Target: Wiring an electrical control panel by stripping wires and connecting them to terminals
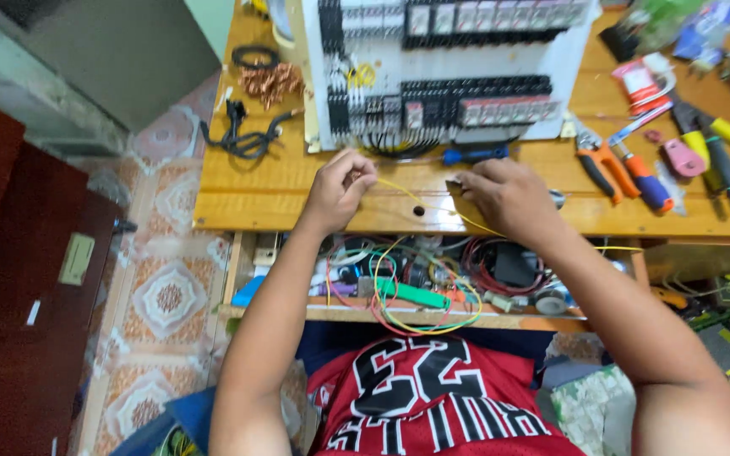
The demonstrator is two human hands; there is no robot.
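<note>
Both hands work at the near edge of the wooden bench (238, 198): the left hand (340, 187) is curled nearly shut, pinching one end of a thin yellow wire (403, 191) that runs across to the right hand (507, 196), whose fingers are bent down over the wire's other stretch and a small brown piece, though I cannot tell how tightly they grip. Just beyond the knuckles stands a white panel (569, 51) filled with rows of black terminal blocks, with a blue screwdriver (473, 154) lying between panel and hands. Below the wrists an open shelf (399, 314) holds tangled coloured wires, and bare bench lies left of the left hand, up to its edge.
</note>
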